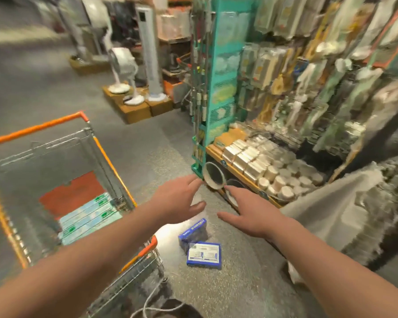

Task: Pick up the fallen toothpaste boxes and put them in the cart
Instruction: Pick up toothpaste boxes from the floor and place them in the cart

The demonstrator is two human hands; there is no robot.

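Two items not yet picked up off the floor [147,143]: tilted toothpaste box [193,231] up on its edge, and flat toothpaste box [204,255] face-up just in front, touching it. Both blue, lying just beside the cart [112,162] near corner, so it's a short carry.

L hand [177,200] + R hand [251,212] are both stretched out ahead, palms down, fingers straight and spread, grasping nothing. Hands are apart w/ the boxes lower in view, roughly between the forearms. Height off floor can't tell. Reads as a two-handed reach setup, prob one box per hand, or a scoop of both since they touch.

Cart basket holds pale boxes [85,216] laid flat side by side, prob earlier picks, can't confirm. Task looks partly done.

Next move, my guess: lower hands, pinch across the narrow sides. Tilted one may tip when touched. Flat one needs a fingertip under an edge.

Low shelf [251,157] w/ stacked packs is close on R, w/ a round tub [214,177] on its side at the corner, so knock risk. Frame is blurry, box print unreadable.
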